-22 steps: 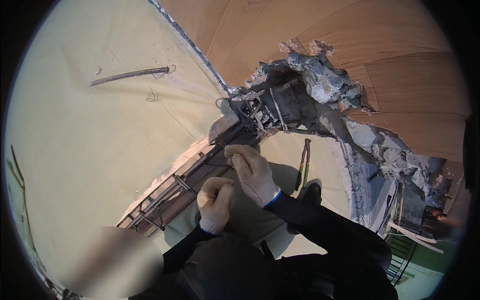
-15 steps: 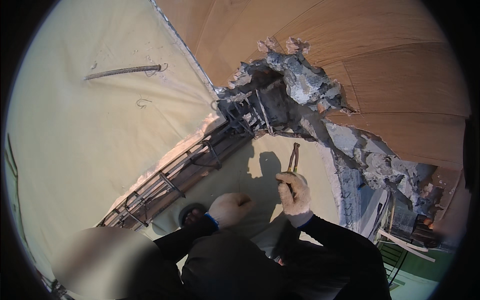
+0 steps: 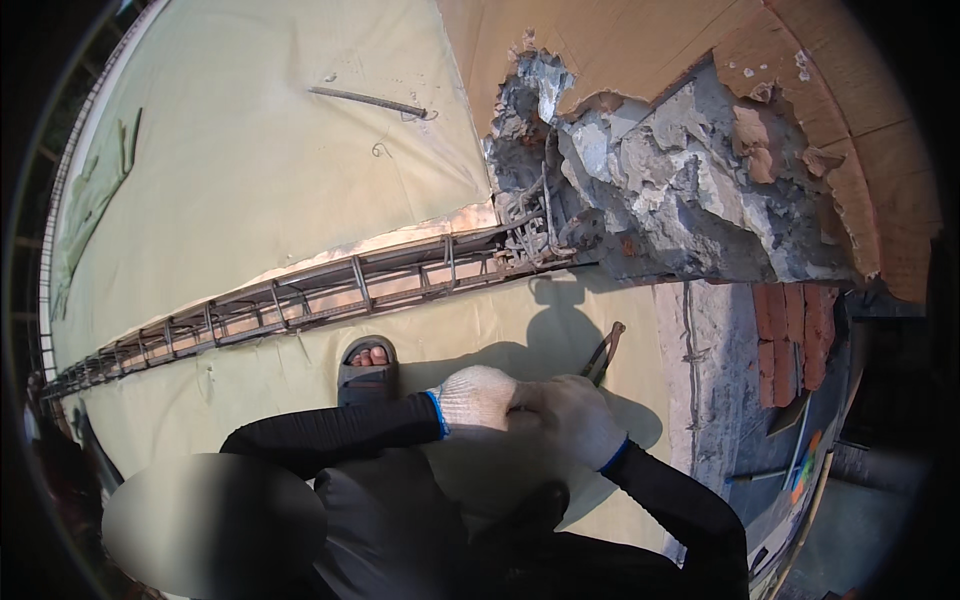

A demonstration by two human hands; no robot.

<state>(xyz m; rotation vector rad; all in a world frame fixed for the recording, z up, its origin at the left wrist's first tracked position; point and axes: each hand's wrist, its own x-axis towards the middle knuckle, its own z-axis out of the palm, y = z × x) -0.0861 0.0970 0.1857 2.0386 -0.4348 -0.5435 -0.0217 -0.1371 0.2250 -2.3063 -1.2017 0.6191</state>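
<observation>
My hands meet low in the middle, both in off-white knit gloves with blue cuffs. My left hand (image 3: 478, 400) is closed, its fingertips turned toward the other hand; whatever they pinch is hidden. My right hand (image 3: 588, 420) is curled and blurred against it. From behind the right hand juts a slim pair of pincers (image 3: 608, 345) with a dark head and a bit of yellow on the handles, seemingly held in that hand. Beneath lies pale yellow sheeting (image 3: 480, 340). My sandalled foot (image 3: 368, 370) stands left of the hands.
A long rebar cage (image 3: 365, 285) runs leftward from a broken concrete edge (image 3: 690, 190). A loose rebar piece (image 3: 368, 101) lies on the far sheeting. Brown boards (image 3: 640, 45) fill the far right. Red bricks (image 3: 790, 340) stand at right. A blurred pale round shape (image 3: 210, 525) covers the lower left.
My hands have come together from apart, the left moving right to meet the right. The view has turned, bringing more of the cage, the bricks and my whole sandal into sight.
</observation>
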